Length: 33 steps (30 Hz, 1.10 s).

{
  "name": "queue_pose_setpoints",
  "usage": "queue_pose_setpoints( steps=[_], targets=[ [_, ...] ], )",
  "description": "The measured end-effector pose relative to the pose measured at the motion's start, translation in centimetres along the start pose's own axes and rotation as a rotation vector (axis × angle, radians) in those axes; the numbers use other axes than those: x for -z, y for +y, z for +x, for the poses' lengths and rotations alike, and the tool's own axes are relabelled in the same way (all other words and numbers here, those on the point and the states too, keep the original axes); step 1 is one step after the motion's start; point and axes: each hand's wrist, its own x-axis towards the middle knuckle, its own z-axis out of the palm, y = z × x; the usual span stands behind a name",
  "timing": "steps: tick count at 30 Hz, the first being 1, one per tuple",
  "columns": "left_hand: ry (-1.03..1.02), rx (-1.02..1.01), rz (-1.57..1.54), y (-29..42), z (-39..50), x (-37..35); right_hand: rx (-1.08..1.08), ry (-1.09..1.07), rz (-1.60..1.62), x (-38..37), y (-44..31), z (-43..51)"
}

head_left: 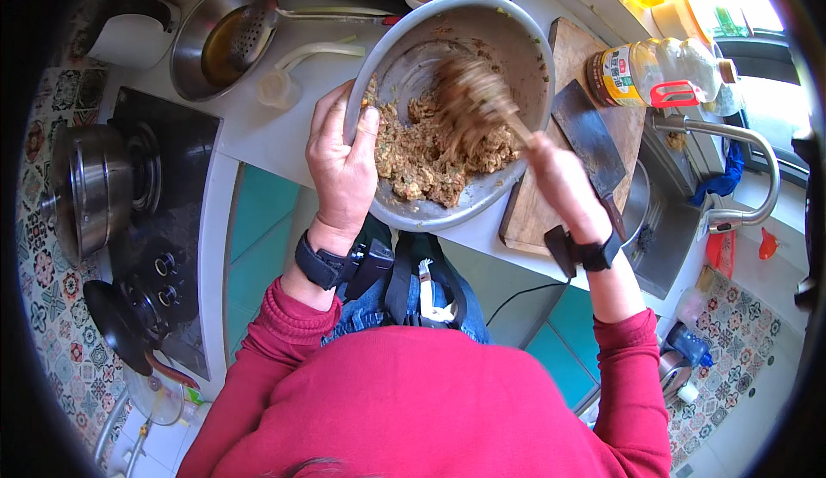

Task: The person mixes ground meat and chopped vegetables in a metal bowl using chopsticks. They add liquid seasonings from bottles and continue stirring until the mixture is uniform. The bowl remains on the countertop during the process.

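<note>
My left hand point(345, 155) grips the near-left rim of a large metal mixing bowl point(413, 218), thumb over the inside edge. The bowl is tilted, its opening facing me. In it lies a brown, sticky minced mixture point(419, 171) with small green flecks. My right hand point(558, 171) is closed around the handle of a wooden utensil point(513, 116). Its far end is blurred and covered in the mixture, so its shape cannot be told. Both wrists wear black straps with devices.
Right of the bowl, a cleaver point(588, 133) lies on a wooden cutting board point(526, 220) beside a sauce bottle point(645, 74) and a sink point(674, 245). Left stand a metal basin point(187, 45) with oil and a skimmer point(251, 36), a plastic cup point(277, 89), and a pot point(93, 187) by the stove.
</note>
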Motion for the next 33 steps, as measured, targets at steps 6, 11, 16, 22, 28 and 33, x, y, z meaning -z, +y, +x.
queue_pose_setpoints(
  steps=[6, 11, 16, 22, 28, 33],
  targets=[
    [0.016, 0.018, 0.016, -1.1, 0.4, -0.2, -0.214, -0.198, -0.284, 0.2, -1.7, -8.3],
    [0.008, 0.023, 0.024, -0.2, 0.1, -0.2, 0.147, -0.236, -0.013, -0.5, -5.9, -1.4],
    [0.038, 0.069, -0.045, -1.0, 0.2, 0.0, -0.084, 0.024, -0.163, 0.6, 2.2, -2.4],
    [0.009, 0.060, -0.011, -1.4, 0.5, -0.5, 0.014, -0.269, -0.155, -0.7, -5.3, -7.9],
    [0.000, 0.034, -0.008, -0.1, 0.2, -0.6, 0.045, 0.048, -0.076, -1.8, -0.6, -1.9],
    [0.010, 0.016, -0.018, -1.2, 0.2, -1.2, -0.355, -0.197, -0.267, -0.6, -0.3, -8.6]
  ],
)
